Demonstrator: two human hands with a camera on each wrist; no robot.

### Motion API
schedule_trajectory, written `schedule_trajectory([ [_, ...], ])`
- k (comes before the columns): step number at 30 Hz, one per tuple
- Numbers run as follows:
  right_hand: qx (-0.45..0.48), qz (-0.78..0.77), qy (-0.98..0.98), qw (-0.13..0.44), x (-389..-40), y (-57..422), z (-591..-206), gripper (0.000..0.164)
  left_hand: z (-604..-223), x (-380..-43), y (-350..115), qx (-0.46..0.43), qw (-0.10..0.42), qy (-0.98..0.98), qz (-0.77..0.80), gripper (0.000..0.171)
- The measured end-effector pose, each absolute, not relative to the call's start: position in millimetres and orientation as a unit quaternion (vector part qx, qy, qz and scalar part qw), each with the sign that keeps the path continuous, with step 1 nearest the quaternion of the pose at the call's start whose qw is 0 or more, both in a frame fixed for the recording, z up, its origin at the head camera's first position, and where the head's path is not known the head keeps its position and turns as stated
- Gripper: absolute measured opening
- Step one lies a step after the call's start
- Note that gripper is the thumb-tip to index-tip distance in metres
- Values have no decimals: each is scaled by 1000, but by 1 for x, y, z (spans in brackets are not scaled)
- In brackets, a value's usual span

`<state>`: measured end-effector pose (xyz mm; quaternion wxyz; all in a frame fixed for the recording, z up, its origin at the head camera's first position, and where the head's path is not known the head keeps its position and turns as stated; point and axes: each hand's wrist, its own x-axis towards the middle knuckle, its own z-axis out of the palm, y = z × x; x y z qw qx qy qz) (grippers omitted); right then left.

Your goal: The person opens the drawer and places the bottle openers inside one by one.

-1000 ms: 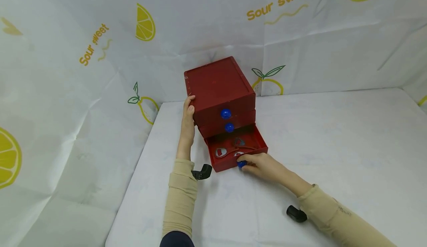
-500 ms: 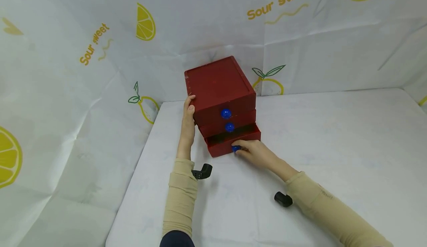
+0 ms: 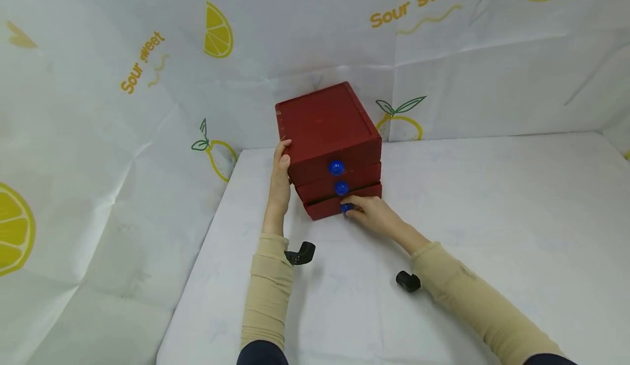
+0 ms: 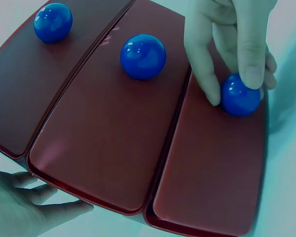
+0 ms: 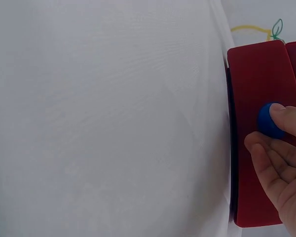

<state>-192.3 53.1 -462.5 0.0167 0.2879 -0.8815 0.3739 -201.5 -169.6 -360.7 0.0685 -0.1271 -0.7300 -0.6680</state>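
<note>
A red drawer cabinet (image 3: 327, 119) with three stacked drawers and round blue knobs stands at the back of the table in the head view. My left hand (image 3: 279, 187) rests along its left side, with the fingers fairly straight in the left wrist view. Thumb and fingers of my right hand (image 3: 376, 216) pinch the blue knob (image 4: 240, 104) of the bottom drawer (image 3: 322, 209). That drawer sits almost flush under the middle drawer (image 4: 98, 123), with a thin dark gap along its top. Its inside is hidden.
A white cloth (image 3: 467, 217) covers the table. Behind the cabinet rises a white backdrop (image 3: 315, 31) with lemon prints. Black wrist-camera mounts stick out from the left sleeve (image 3: 268, 294) and the right sleeve (image 3: 472, 294).
My right hand has pushed the bottom drawer in from well open, hiding the metal-ended objects inside. The left hand has stayed on the cabinet's side.
</note>
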Motion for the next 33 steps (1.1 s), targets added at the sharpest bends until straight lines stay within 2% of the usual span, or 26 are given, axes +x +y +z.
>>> schedule_trajectory([
  [16, 250, 417, -874, 5, -200, 53, -473, 25, -360, -203, -166, -125, 61, -731, -668, 56],
  [19, 247, 408, -879, -16, -201, 56, -470, 29, -359, -207, -164, -128, 57, -726, -673, 57],
  [22, 255, 386, -885, -53, -199, 65, -463, 41, -358, -211, -160, -131, 58, -730, -668, 61],
  [25, 269, 366, -887, -87, -194, 77, -455, 52, -357, -213, -156, -128, 67, -740, -656, 68],
  [28, 281, 354, -887, -98, -188, 93, -447, 57, -358, -212, -156, -115, 78, -755, -641, 85],
  [31, 290, 345, -888, -89, -182, 114, -441, 57, -361, -210, -160, -99, 82, -771, -624, 98],
  [33, 288, 333, -895, -74, -177, 132, -437, 57, -367, -212, -165, -100, 83, -784, -606, 98],
])
